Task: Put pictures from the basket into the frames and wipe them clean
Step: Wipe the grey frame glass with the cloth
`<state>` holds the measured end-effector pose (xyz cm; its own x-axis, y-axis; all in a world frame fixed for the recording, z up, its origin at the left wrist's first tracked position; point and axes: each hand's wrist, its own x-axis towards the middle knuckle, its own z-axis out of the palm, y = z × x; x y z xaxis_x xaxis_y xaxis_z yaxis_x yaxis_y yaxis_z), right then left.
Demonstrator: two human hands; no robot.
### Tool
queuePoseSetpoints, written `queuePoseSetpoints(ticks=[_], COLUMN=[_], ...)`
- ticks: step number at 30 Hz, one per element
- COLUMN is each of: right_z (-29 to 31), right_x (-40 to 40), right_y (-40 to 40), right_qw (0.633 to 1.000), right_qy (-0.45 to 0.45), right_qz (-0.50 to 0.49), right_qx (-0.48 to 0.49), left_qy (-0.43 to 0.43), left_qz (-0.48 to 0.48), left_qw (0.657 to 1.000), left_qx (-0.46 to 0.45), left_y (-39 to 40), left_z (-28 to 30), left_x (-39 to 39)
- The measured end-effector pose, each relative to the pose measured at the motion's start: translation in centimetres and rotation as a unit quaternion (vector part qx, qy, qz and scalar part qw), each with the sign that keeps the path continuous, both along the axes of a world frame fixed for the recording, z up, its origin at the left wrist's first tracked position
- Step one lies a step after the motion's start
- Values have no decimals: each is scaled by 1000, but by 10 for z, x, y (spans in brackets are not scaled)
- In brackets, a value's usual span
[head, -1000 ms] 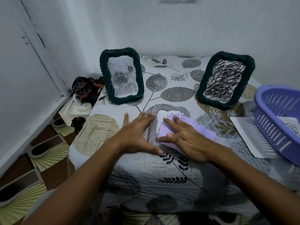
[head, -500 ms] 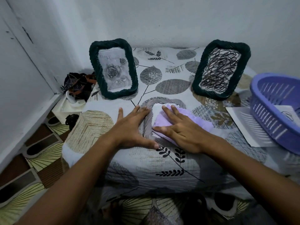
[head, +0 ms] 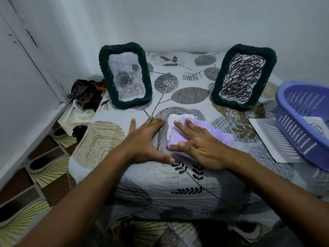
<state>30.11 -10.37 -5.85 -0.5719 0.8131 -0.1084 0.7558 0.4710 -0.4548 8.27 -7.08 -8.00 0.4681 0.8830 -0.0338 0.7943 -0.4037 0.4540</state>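
Pale walls meet in a corner behind a table [head: 178,177] draped in a leaf-print sheet. Flat on it lies a grey frame [head: 162,130]. The left hand [head: 145,142], fingers spread and straight, presses on the frame's left edge. The right hand [head: 201,146], fingers straight, presses a lilac cloth [head: 216,134] onto the frame's face. Beyond the left hand a dark green frame [head: 124,75] stands upright with a rose picture; beyond the right hand a second green frame [head: 244,76] holds a scribble. Right of the right hand sits a purple basket [head: 302,125], resting partly on a loose sheet [head: 270,138].
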Motion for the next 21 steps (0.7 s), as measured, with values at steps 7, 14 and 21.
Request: queuePoseSetpoints(ticks=[7, 14, 21], right_z=[2, 0, -3], right_x=[0, -2, 2], right_y=[4, 6, 8], right_qw=[1000, 1000, 1000], right_qy=[28, 6, 7], right_qz=[-2, 6, 15], right_qx=[9, 13, 26], left_qy=[-1, -3, -5], left_qz=[1, 1, 0], left_qw=[1000, 1000, 1000], left_qx=[-3, -2, 3], left_y=[-1, -2, -2], left_z=[1, 1, 1], left_x=[0, 0, 0])
